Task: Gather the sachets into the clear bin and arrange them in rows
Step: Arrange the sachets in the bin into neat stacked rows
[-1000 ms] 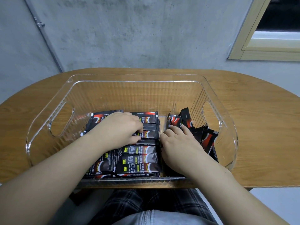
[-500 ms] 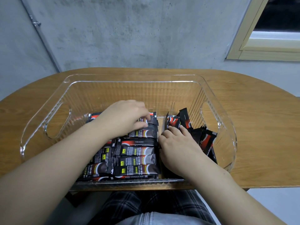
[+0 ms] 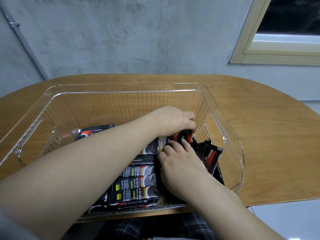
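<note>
The clear bin (image 3: pixel 121 89) stands on the wooden table. Black and red coffee sachets (image 3: pixel 136 187) lie flat in a row along its near left and middle. More sachets (image 3: pixel 212 156) stand loosely on edge at the right side. My left hand (image 3: pixel 173 121) reaches across to the right part of the bin, its fingers curled onto the top of the upright sachets. My right hand (image 3: pixel 180 161) rests on the sachets just in front, with fingertips pressing the ones under my left hand. Whether either hand pinches a sachet is hidden.
The oval wooden table (image 3: pixel 268 135) ends close to the bin's near wall. A grey concrete wall rises behind it, and a window frame (image 3: pixel 277 54) sits at the upper right. The bin's far half holds no sachets.
My left hand has left the flat row and moved right and farther back, onto the upright sachets near the bin's right wall. My right hand has barely shifted.
</note>
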